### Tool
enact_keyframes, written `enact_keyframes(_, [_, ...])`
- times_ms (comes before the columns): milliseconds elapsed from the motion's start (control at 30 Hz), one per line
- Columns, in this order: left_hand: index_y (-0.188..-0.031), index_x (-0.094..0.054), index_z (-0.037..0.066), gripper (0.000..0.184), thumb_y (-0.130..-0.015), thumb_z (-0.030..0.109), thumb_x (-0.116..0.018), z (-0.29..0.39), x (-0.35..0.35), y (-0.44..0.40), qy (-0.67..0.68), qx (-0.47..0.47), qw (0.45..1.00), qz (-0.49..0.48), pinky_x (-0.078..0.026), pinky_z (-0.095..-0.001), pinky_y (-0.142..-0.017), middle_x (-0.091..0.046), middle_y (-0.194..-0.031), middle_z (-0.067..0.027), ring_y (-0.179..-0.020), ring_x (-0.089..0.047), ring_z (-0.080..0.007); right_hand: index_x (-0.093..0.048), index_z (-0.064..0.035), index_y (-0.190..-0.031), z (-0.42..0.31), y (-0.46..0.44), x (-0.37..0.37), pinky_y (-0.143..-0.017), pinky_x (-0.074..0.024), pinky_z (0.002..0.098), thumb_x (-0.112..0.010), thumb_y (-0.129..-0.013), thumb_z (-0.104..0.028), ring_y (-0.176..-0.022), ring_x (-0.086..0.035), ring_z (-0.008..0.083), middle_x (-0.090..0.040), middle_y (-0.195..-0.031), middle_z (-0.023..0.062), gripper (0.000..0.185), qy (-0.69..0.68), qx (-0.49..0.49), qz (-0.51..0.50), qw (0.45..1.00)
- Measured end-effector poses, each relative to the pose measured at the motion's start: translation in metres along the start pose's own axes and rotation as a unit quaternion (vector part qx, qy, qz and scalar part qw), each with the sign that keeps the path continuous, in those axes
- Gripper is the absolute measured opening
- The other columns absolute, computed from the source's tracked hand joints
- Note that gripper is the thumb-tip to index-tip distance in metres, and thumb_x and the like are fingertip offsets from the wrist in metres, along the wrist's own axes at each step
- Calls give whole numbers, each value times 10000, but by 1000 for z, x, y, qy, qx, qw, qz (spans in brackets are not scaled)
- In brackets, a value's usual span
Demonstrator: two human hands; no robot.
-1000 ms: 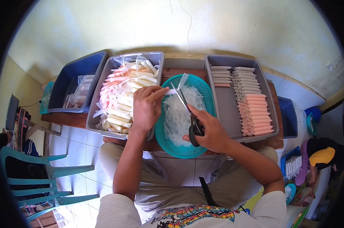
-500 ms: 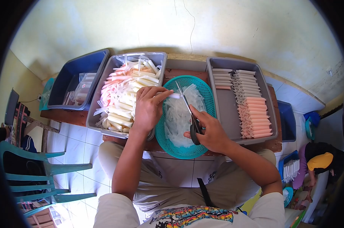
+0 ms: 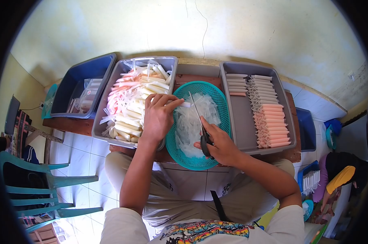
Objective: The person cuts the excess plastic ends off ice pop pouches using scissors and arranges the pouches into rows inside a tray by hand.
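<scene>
My left hand (image 3: pixel 158 116) is closed in a pinch on a slim, pale, plastic-wrapped ice pop (image 3: pixel 185 104), whose whitish end pokes out to the right past my fingertips. My right hand (image 3: pixel 219 142) grips black-handled scissors (image 3: pixel 205 140), blades pointing up and away, close beside that end. Both hands are over or near a teal mesh basket (image 3: pixel 171 151) holding a heap of clear plastic offcuts (image 3: pixel 197 126). Left of it, under my left hand, a grey bin (image 3: pixel 97 129) is piled with loose white, yellowish and pink ice pops (image 3: pixel 127 124) with long plastic tails.
On the right, another grey bin (image 3: pixel 240 122) holds neat rows of trimmed white and pink ice pops (image 3: pixel 272 118). A dark blue bin (image 3: pixel 62 95) stands far left on the wooden bench (image 3: pixel 80 125). Green chairs (image 3: pixel 50 181) are at lower left; another person (image 3: pixel 342 173) bends at right.
The scissors have shifted slightly down and left, and their blades look closer together. My left hand stays nearly in place. The person at right has moved an arm.
</scene>
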State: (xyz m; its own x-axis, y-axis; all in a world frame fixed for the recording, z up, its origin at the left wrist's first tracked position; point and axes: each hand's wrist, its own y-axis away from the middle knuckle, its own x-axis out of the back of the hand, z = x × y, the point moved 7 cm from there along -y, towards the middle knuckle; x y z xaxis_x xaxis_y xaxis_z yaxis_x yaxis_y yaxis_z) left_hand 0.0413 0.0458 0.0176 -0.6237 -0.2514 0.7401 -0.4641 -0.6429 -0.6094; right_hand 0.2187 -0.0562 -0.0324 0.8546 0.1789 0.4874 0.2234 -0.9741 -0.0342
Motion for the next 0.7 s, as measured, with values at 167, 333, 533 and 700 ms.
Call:
enact_keyframes(167, [-1100,-823,131,418,-767,-58,-653,-3,-2,2,-11,1,1000,-12,-405,-482,-1130,-758,-1088,-10,-1096,-682,-241,-271,78,-1654,-7,4,-10,-572,-529,348,-776,-1004,-317,-636,-625,167,-544,-1022,144,913,-78,-77,-50,993])
enact_keyframes(333, [-1095,-824,135,417,-769,-60,-651,-3,-2,1,-18,-2,1000,-16,-403,-483,-1134,-757,-1088,-9,-1105,-684,-239,-259,71,-1661,-7,4,-12,-532,-520,324,-780,-1001,-306,-612,-616,146,-525,-1032,135,921,-106,-83,-48,990])
enact_keyframes(533, [-1099,-827,141,424,-781,-69,-641,-4,1,2,-11,5,1000,-13,-402,-485,-1139,-757,-1087,-12,-1114,-683,-242,-256,55,-1673,3,1,-11,-703,-517,354,-766,-999,-389,-771,-614,194,-529,-1020,137,955,-93,-68,-29,993])
enact_keyframes(700, [-1109,-817,127,408,-802,-92,-660,-2,3,3,-11,-4,1000,-21,-426,-478,-1111,-755,-1100,-35,-1116,-683,-269,-272,40,-1676,9,1,-11,-853,-473,376,-759,-987,-468,-917,-581,240,-537,-1017,146,985,-74,-46,-22,996])
